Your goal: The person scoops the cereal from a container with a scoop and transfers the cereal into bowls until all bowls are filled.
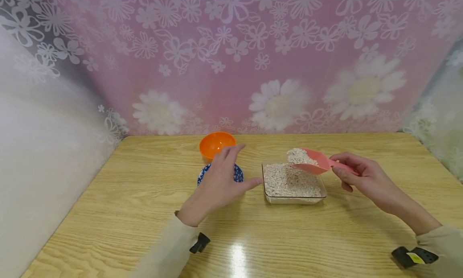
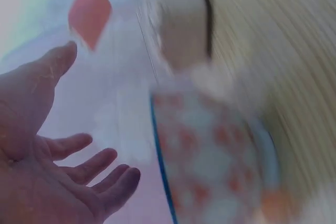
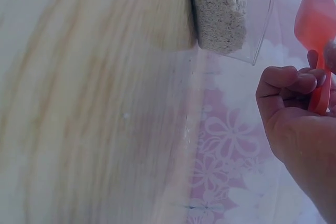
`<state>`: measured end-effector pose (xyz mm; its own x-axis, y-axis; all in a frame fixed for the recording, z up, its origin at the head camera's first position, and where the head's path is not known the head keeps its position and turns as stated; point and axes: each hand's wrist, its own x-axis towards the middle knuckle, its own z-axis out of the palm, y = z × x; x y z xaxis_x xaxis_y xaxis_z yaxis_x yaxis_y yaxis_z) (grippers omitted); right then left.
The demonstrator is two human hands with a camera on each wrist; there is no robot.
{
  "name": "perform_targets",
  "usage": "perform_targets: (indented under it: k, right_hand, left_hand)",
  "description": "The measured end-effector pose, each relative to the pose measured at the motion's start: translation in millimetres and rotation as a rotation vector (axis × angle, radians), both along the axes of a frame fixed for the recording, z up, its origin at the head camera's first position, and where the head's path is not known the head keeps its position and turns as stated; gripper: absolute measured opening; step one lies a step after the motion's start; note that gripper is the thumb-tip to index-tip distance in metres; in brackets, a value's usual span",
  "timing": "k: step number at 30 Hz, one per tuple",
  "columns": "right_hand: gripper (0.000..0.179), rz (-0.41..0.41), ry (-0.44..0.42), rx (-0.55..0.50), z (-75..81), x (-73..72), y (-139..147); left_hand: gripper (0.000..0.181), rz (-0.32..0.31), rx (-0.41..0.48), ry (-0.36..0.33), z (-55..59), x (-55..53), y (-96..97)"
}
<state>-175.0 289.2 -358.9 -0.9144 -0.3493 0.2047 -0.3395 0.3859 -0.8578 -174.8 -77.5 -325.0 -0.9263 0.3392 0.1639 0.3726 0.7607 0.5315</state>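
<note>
My right hand (image 1: 365, 177) grips the handle of a pink scoop (image 1: 316, 161), which carries a heap of oats (image 1: 298, 155). The scoop is held above a clear rectangular container (image 1: 294, 200) filled with oats. In the right wrist view my fingers (image 3: 286, 80) curl round the scoop's handle. My left hand (image 1: 222, 179) hovers over a blue-and-white patterned bowl (image 1: 238, 174) and hides much of it. Its fingers are spread and hold nothing, as the left wrist view also shows. The thumb points towards the container.
An orange bowl (image 1: 213, 143) stands behind the patterned bowl, near the table's back edge. The wooden table (image 1: 144, 181) meets a pink flowered backdrop (image 1: 217, 89) at the back. The left wrist view is blurred.
</note>
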Motion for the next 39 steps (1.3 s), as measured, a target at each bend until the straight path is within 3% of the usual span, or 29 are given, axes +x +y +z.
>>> perform_targets:
  k: [3, 7, 11, 14, 18, 21, 33, 39]
  right_hand:
    - [0.022, -0.006, 0.010, 0.006, 1.7, -0.4, -1.7]
    - [0.021, -0.012, 0.018, 0.008, 3.7, -0.9, -4.4]
    - [0.020, -0.018, 0.023, 0.012, 5.2, -1.8, -7.5]
    - [0.020, -0.019, 0.023, 0.011, 6.3, -2.1, -9.9]
    - [0.020, -0.016, 0.020, 0.002, 7.6, -1.8, -12.9]
    - [0.020, -0.005, 0.018, -0.007, 8.4, -2.0, -15.0]
    - [0.021, 0.027, 0.021, -0.032, 12.2, -3.3, -22.4]
    - [0.022, 0.026, 0.019, -0.012, 15.6, -4.4, -29.3]
  left_hand:
    - [0.096, 0.053, -0.028, 0.003, -4.8, -3.0, -28.6]
    - [0.106, 0.092, -0.070, -0.060, -14.9, -6.0, -62.0]
    - [0.114, 0.057, -0.072, -0.181, -24.7, -7.5, -84.0]
    - [0.115, -0.032, -0.017, -0.275, -30.6, -7.9, -91.2]
    - [0.117, -0.147, 0.063, -0.326, -35.7, -8.8, -92.6]
    - [0.116, -0.183, 0.073, -0.322, -37.3, -9.6, -89.8]
    - [0.126, -0.167, 0.023, -0.359, -39.6, -12.2, -68.1]
    - [0.126, -0.189, 0.021, -0.363, -41.2, -13.2, -57.6]
